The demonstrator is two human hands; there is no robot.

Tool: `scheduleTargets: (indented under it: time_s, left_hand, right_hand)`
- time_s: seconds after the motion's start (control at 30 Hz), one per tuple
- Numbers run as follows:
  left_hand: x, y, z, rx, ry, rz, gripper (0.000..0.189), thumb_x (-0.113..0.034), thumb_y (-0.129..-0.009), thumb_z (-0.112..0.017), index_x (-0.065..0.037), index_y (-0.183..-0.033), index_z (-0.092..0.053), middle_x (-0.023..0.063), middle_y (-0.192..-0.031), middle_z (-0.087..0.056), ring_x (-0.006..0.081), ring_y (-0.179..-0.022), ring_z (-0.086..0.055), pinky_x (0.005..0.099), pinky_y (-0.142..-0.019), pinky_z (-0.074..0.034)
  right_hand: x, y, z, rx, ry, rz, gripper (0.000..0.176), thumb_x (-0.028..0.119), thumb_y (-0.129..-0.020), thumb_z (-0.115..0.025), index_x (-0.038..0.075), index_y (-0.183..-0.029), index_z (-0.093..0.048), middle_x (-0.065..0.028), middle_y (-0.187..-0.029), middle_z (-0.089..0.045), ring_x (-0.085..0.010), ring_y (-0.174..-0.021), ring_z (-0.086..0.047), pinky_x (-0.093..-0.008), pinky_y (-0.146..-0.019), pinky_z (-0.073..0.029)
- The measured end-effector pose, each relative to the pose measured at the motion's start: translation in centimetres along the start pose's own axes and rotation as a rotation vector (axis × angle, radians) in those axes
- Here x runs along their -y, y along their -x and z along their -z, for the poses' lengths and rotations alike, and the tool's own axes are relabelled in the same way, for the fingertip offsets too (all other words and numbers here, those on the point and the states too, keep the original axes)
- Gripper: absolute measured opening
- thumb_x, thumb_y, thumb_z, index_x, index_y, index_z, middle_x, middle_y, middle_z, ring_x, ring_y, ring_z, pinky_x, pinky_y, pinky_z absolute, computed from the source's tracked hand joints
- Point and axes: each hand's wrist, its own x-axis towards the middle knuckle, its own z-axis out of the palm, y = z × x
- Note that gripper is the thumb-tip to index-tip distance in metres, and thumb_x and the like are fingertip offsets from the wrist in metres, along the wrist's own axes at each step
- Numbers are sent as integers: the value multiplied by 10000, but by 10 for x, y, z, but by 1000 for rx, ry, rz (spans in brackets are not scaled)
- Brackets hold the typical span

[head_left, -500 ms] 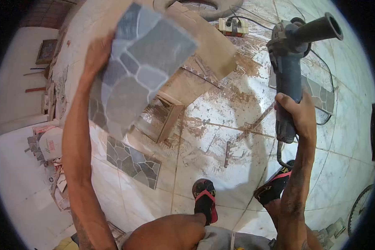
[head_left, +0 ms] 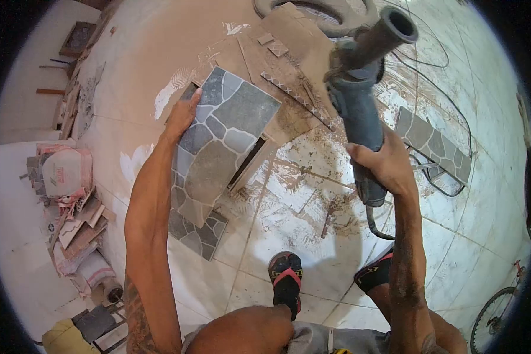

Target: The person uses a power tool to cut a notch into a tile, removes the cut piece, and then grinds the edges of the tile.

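My left hand [head_left: 183, 113] grips the upper left edge of a grey stone-patterned tile [head_left: 221, 135], which lies over a wooden box [head_left: 255, 167]. The fingers are partly hidden under the tile. My right hand [head_left: 386, 160] is wrapped round the body of a dark angle grinder [head_left: 360, 112], held up to the right of the tile. The grinder's side handle points up and its cable hangs from the lower end. Below the large tile, a smaller patterned tile piece [head_left: 205, 236] lies on the floor.
Another patterned tile piece [head_left: 433, 144] lies at the right beside a black metal frame. Cardboard [head_left: 283, 44] with tile scraps and a tire [head_left: 330, 17] are at the top. Dust and debris cover the middle floor. Bags and broken tiles stand at the left; a bicycle wheel [head_left: 492, 318] is lower right.
My left hand has lowered the large tile onto the wooden box. The grinder in my right hand has moved left. The view has shifted, and the power strip no longer shows.
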Motion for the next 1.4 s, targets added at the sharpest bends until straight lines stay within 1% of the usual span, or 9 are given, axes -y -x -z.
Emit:
scheduleTargets:
  time_s: [0.13, 0.37, 0.43, 0.53, 0.87, 1.07, 1.17, 1.27, 1.4]
  left_hand:
    - [-3, -3, -2, 82, -5, 23, 858, -699, -947, -376, 102, -973, -681, 353, -995, -660, 456, -1030, -641, 469, -933, -444]
    - [8, -10, -14, 134, 41, -38, 860, -719, -932, -397, 80, -868, -708, 263, -833, -687, 342, -828, -652, 454, -829, -468]
    - [3, -3, -17, 179, 105, -30, 862, -721, -935, -386, 75, -846, -705, 255, -793, -675, 341, -795, -648, 460, -803, -468]
    - [8, -2, -24, 136, 117, -82, 868, -722, -939, -373, 69, -792, -698, 248, -725, -641, 350, -743, -635, 465, -762, -465]
    - [-7, 9, -12, 158, -21, -66, 905, -765, -914, -359, 45, -668, -679, 262, -682, -619, 398, -725, -637, 506, -719, -463]
    - [19, -1, -36, -87, -108, -252, 672, -576, -966, -479, 65, -926, -680, 269, -875, -663, 444, -919, -647, 503, -828, -479]
    - [9, 30, -40, -430, -161, -201, 468, -359, -958, -596, 62, -1162, -596, 251, -1060, -654, 386, -1035, -637, 442, -892, -490]
    - [-29, 80, -19, -338, 325, -84, 517, -189, -938, -640, 56, -1345, -437, 222, -1251, -577, 298, -1116, -612, 383, -934, -495]
    - [-49, 115, -36, -356, 713, -214, 601, -119, -934, -625, 48, -1425, -322, 221, -1346, -486, 228, -1110, -592, 342, -946, -494]
  right_hand:
    - [14, -2, -25, 47, 70, 48, 624, 379, -676, -751, -67, -1092, -615, -177, -907, -681, -255, -817, -660, -367, -770, -511]
    - [34, -15, -55, 161, 142, 118, 718, 426, -654, -734, -103, -1123, -610, -201, -956, -679, -266, -862, -643, -378, -828, -492]
    - [38, -16, -62, 213, 171, 77, 722, 428, -657, -728, -100, -1136, -608, -200, -972, -681, -268, -883, -644, -382, -847, -488]
    - [27, -26, -83, 121, 99, 284, 736, 436, -659, -722, -95, -1154, -603, -206, -984, -684, -276, -877, -644, -389, -841, -490]
    - [54, -45, -122, 323, 151, 281, 804, 443, -656, -742, -123, -1201, -569, -255, -1043, -675, -332, -941, -660, -403, -872, -499]
    - [50, -66, -142, 374, 127, 291, 805, 444, -654, -737, -164, -1153, -563, -302, -1046, -662, -379, -973, -656, -413, -874, -501]
    - [57, -76, -148, 387, 211, 301, 794, 442, -645, -733, -159, -1139, -571, -320, -1041, -655, -393, -980, -657, -408, -875, -503]
    - [49, -95, -167, 391, 199, 366, 792, 450, -636, -726, -150, -1132, -583, -327, -1021, -657, -403, -964, -661, -407, -863, -509]
    - [45, -111, -187, 366, 230, 430, 800, 465, -619, -727, -166, -1095, -600, -332, -983, -664, -409, -943, -668, -407, -843, -520]
